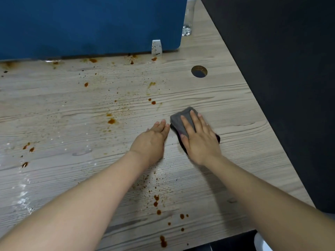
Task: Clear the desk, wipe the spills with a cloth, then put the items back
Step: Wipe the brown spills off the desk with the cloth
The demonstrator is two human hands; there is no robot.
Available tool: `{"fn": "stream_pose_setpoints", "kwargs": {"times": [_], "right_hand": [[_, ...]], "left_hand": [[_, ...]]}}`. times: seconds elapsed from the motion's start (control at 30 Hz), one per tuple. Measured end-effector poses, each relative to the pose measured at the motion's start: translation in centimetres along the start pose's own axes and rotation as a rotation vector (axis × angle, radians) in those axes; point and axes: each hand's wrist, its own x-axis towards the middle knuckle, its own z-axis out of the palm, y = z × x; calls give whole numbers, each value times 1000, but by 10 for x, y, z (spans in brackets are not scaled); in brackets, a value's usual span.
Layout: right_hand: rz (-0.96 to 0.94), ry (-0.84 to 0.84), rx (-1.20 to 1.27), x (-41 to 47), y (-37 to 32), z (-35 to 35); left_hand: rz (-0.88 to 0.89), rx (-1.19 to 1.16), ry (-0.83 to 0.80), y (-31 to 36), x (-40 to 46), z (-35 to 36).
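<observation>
A light wood-grain desk (72, 105) fills the view, spattered with orange-brown spills (111, 121) and specks from the back edge to the front. More drops (158, 211) lie near the front edge, between my forearms. A folded grey cloth (183, 118) lies flat on the desk right of centre. My right hand (199, 138) presses on it with straight fingers. My left hand (154, 138) rests flat on the bare desk just left of the cloth.
A blue partition panel (90, 24) stands along the back edge on a stained white bracket (156, 48). A clear glass (188, 19) stands at the back right. A round cable hole (199, 71) sits right of centre. Wet streaks (22, 194) glisten at the left.
</observation>
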Motion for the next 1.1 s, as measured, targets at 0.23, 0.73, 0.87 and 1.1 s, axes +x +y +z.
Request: {"fn": "stream_pose_setpoints", "kwargs": {"times": [0.23, 0.73, 0.87, 1.1], "right_hand": [[154, -10, 49, 56, 13, -12], [-7, -44, 35, -23, -42, 12], [-26, -29, 8, -9, -33, 7], [136, -36, 37, 45, -29, -5]], "left_hand": [[0, 0, 7, -2, 2, 4], [-109, -73, 112, -46, -19, 12], [-91, -69, 33, -48, -19, 12], [-76, -24, -45, -52, -14, 5]]}}
